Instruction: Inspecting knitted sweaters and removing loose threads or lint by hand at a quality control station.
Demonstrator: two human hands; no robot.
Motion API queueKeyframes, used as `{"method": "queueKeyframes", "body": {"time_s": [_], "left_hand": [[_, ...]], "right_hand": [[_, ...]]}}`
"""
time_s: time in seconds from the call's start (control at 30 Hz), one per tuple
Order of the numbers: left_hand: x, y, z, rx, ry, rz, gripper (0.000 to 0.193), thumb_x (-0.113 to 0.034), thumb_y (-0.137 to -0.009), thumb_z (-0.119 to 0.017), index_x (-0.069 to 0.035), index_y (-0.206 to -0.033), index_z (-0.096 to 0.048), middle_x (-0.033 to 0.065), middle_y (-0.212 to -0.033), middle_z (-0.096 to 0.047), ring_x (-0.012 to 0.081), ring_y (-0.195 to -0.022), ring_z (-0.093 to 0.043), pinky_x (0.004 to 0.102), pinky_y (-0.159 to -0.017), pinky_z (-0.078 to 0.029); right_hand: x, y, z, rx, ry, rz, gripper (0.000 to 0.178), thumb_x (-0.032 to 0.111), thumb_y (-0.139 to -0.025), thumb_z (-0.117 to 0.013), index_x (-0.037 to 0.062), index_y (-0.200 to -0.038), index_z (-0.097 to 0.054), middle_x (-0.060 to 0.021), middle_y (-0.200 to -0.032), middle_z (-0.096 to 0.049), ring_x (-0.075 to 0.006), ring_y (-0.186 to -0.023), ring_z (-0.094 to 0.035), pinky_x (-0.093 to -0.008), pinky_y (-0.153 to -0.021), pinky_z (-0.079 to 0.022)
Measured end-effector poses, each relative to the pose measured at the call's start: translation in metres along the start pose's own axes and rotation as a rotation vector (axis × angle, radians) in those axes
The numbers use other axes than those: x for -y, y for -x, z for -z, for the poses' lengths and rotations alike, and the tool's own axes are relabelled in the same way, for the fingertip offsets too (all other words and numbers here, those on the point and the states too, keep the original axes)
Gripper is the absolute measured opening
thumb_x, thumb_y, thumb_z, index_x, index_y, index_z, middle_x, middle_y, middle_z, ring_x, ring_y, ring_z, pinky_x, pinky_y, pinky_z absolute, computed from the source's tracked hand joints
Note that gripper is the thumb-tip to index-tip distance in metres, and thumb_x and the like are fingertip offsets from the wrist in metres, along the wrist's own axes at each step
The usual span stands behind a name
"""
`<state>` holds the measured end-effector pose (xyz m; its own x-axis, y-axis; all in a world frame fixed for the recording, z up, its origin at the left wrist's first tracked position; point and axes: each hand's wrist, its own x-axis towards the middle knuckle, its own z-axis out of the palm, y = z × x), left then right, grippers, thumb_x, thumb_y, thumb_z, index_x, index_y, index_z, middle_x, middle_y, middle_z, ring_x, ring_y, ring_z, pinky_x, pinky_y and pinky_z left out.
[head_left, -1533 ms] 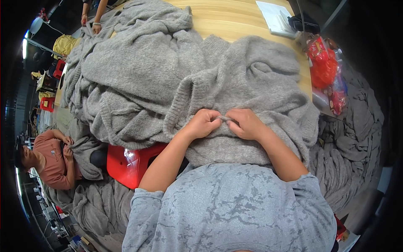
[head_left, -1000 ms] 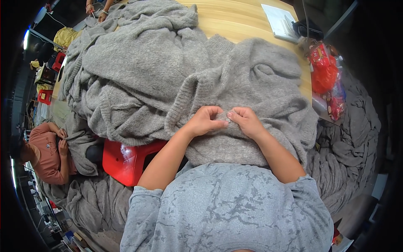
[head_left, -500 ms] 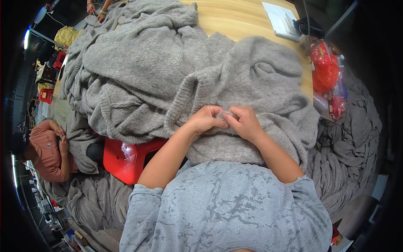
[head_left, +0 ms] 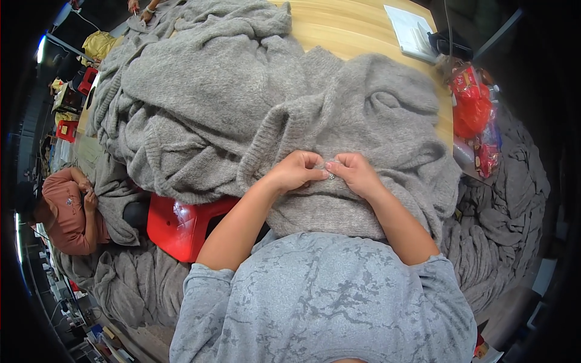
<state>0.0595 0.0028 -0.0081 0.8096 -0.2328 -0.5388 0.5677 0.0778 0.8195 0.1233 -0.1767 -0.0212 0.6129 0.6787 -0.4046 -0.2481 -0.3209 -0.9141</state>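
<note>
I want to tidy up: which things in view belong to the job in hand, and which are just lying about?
In the job:
gray knit garment, at the left hand and right hand
gray knit pile, probably
table beneath

Apparently just lying about:
red plastic bag
white flat item on the table
red stool

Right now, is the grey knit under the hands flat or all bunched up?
Bunched up: the grey knit has wrinkles and loose folds around the fingers.
</note>
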Motion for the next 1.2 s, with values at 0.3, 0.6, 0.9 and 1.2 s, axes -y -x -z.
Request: {"method": "queueKeyframes", "body": {"time_s": [0.3, 0.6, 0.9, 1.2], "left_hand": [[0.03, -0.01, -0.014, -0.208, -0.108, -0.234, 0.012, -0.014, -0.084, -0.058, -0.002, -0.084, -0.06, -0.003, -0.066, -0.054, 0.0041, -0.06, -0.044, 0.0218, -0.052, -0.036], [0.006, 0.003, -0.012, -0.093, -0.028, -0.129, 0.012, -0.019, -0.086, -0.06, -0.008, -0.086, -0.058, -0.0087, -0.065, -0.049, -0.0009, -0.054, -0.035, 0.0184, -0.045, -0.027], [0.012, 0.003, -0.015, -0.18, -0.402, -0.279, 0.02, -0.013, -0.072, -0.071, -0.002, -0.086, -0.061, -0.0018, -0.07, -0.057, 0.005, -0.062, -0.046, 0.0238, -0.057, -0.041], [0.022, -0.001, -0.006, -0.213, -0.311, -0.261, 0.025, -0.005, -0.072, -0.071, -0.005, -0.093, -0.056, -0.002, -0.085, -0.058, 0.0036, -0.068, -0.048, 0.0214, -0.058, -0.042]], "right_hand": [[0.015, 0.011, -0.001, -0.039, 0.299, 0.208, 0.023, 0.022, -0.08, -0.069, 0.0001, -0.077, -0.061, 0.0039, -0.062, -0.053, -0.0046, -0.059, -0.044, -0.0237, -0.051, -0.037], [-0.002, 0.003, -0.004, -0.006, -0.437, 0.055, 0.015, 0.015, -0.085, -0.061, 0.0003, -0.082, -0.063, 0.0009, -0.074, -0.061, -0.0032, -0.065, -0.051, -0.0185, -0.059, -0.041], [0.003, 0.0, 0.003, 0.044, -0.288, -0.087, 0.016, 0.018, -0.084, -0.061, 0.0037, -0.079, -0.062, -0.0011, -0.073, -0.062, -0.0033, -0.063, -0.052, -0.0184, -0.056, -0.041], [0.003, 0.048, 0.022, -0.336, 0.56, 0.415, 0.022, 0.019, -0.074, -0.068, 0.0016, -0.085, -0.06, -0.0104, -0.075, -0.06, -0.0238, -0.066, -0.055, -0.0326, -0.065, -0.043]]}}
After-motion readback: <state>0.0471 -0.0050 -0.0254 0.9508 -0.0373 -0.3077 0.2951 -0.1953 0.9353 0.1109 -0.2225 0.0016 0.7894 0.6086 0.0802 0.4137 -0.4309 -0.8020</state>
